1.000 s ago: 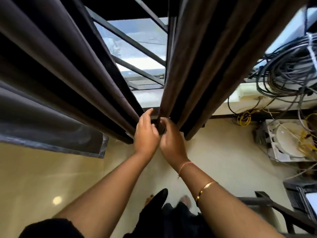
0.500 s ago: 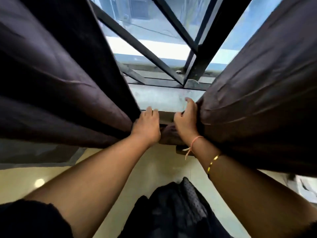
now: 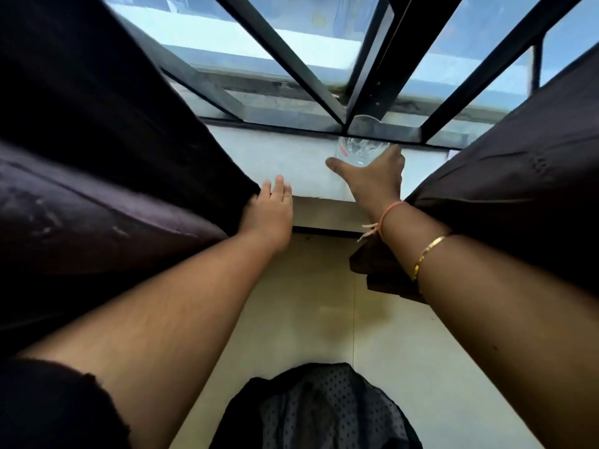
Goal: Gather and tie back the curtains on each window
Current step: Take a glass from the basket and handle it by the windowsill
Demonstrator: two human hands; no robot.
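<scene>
Two dark brown curtains hang parted in front of a barred window. The left curtain (image 3: pixel 113 163) fills the left side, and my left hand (image 3: pixel 270 212) presses its inner edge aside with straight fingers. The right curtain (image 3: pixel 518 196) is held back by my right forearm, with a fold of it (image 3: pixel 382 277) hanging beneath my wrist. My right hand (image 3: pixel 372 176) stretches over the white sill (image 3: pixel 285 163) to a clear drinking glass (image 3: pixel 361 149). Its thumb and fingers are spread on either side of the glass's base; a firm hold does not show.
Black window bars (image 3: pixel 366 76) slant across the pane just behind the glass. A beige tiled floor (image 3: pixel 308 303) lies below the sill, and my dark dotted clothing (image 3: pixel 324 413) shows at the bottom.
The curtains have been pushed wider apart and the view has come closer to the sill. My right hand has let go of the right curtain and reached forward to the glass.
</scene>
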